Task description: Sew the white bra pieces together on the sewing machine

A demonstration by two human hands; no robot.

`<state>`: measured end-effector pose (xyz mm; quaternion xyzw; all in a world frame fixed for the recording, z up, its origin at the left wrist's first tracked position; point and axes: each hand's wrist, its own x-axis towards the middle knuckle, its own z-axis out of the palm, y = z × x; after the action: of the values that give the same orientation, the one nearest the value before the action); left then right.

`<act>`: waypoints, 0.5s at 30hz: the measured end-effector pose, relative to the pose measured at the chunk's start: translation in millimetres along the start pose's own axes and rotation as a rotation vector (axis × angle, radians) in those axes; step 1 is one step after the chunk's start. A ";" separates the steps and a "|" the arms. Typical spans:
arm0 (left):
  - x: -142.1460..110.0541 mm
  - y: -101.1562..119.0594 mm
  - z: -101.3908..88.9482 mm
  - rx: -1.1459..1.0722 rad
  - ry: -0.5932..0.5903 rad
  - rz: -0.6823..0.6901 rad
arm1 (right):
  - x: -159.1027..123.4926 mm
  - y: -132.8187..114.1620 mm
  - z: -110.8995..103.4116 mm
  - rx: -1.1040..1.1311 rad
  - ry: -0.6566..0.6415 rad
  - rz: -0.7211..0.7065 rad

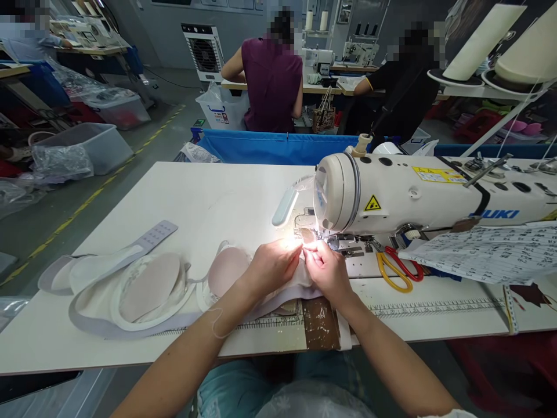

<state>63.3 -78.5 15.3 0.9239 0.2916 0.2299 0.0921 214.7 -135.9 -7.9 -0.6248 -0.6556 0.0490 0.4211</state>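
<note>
Under the lit needle area of a white sewing machine, my left hand and my right hand meet with fingertips pinched together. Both grip the edge of a pale bra; glare from the lamp hides the exact spot. Its cups and lavender band spread leftward across the white table, and a hook-and-eye strip lies at the far left end. Part of the band passes beneath my left wrist and between my hands.
Scissors with yellow and red handles lie right of my right hand, beside a handwritten paper sheet. A measuring scale runs along the table front. Thread cones stand upper right. Two people sit at machines beyond a blue cloth trough.
</note>
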 end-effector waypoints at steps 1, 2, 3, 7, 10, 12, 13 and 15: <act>0.5 -0.2 -0.6 -0.047 0.002 -0.017 | 1.0 -0.7 -1.2 0.047 -0.025 0.047; 1.2 -0.6 -1.3 -0.101 0.003 -0.041 | 1.9 -1.0 -2.2 0.087 -0.049 0.092; 1.9 -1.0 -2.2 -0.158 0.000 -0.068 | 2.7 -1.1 -3.1 0.116 -0.072 0.133; 4.9 -4.2 -6.9 -0.375 -0.032 -0.178 | 4.8 0.0 -4.8 0.137 -0.144 0.225; 6.9 -7.5 -11.1 -0.522 -0.058 -0.239 | 5.9 -1.1 -4.1 0.112 -0.148 0.197; 7.9 -9.5 -13.9 -0.587 -0.069 -0.268 | 6.8 -2.4 -2.2 0.113 -0.124 0.142; 8.3 -10.5 -15.1 -0.608 -0.070 -0.279 | 7.4 -2.6 -0.7 0.121 -0.118 0.119; 8.9 -12.3 -17.4 -0.632 -0.068 -0.280 | 8.9 -1.4 3.7 0.150 -0.128 0.109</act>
<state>55.4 -62.7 30.1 0.8079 0.3269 0.2629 0.4139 212.5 -126.8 -5.1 -0.6219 -0.6407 0.1605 0.4208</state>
